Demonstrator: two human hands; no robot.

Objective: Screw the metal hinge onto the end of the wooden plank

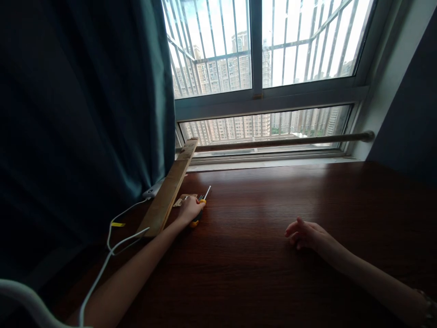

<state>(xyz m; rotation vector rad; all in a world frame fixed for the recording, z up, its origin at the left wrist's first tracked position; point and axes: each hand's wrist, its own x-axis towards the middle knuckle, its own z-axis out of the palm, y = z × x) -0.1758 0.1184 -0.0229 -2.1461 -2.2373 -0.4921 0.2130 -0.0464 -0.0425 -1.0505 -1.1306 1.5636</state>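
My left hand (189, 209) reaches far forward on the dark wooden table (266, 255) and is closed round the yellow-and-black handle of a screwdriver (201, 206), whose metal shaft points up and away towards the window. Just beyond the hand lies a small pale wooden piece (182, 199). A long wooden plank (170, 189) lies slanted right beside that hand, running from the table to the sill. My right hand (303, 233) rests on the table to the right, fingers loosely curled and apart, holding nothing.
A dark teal curtain (85, 114) hangs at the left. White cables (112, 246) trail over the table's left edge from a small grey device (152, 191). A barred window (262, 59) and a horizontal rod (280, 141) lie beyond the table.
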